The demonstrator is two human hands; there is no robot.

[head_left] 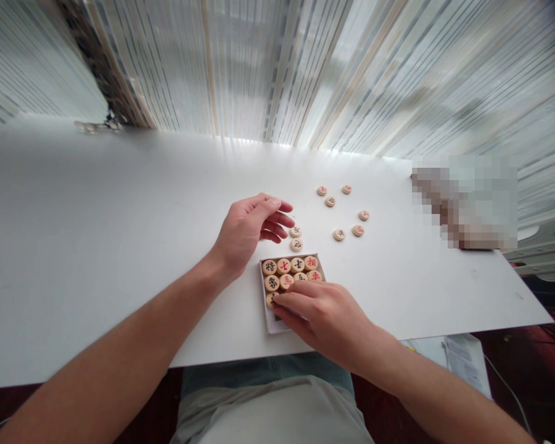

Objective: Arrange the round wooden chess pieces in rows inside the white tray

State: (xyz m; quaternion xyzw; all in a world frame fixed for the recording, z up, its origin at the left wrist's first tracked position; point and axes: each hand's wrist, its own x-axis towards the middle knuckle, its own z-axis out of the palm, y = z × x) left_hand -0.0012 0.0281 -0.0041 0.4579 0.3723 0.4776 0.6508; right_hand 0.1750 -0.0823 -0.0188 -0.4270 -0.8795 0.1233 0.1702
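Observation:
A small white open box (265, 320) stands near the table's front edge, with rows of round wooden Chinese chess pieces (283, 266) in it, marked in red or black. At the box's third row, the fingertips of my right hand (333, 314) pinch a black-marked Chinese chess piece (271, 300), partly hidden by the fingers. My right hand also covers the right part of that row. Just beyond the box my left hand (247, 231) hovers with fingers apart, holding nothing visible. Beside its fingertips lie two black-marked pieces (296, 245) on the table.
Several loose Chinese chess pieces (339, 234) lie scattered on the white table (120, 246), beyond the box to the right. A striped curtain (240, 68) hangs along the far edge. A blurred-out item (467, 209) is at the right end. Small objects (97, 126) sit back left.

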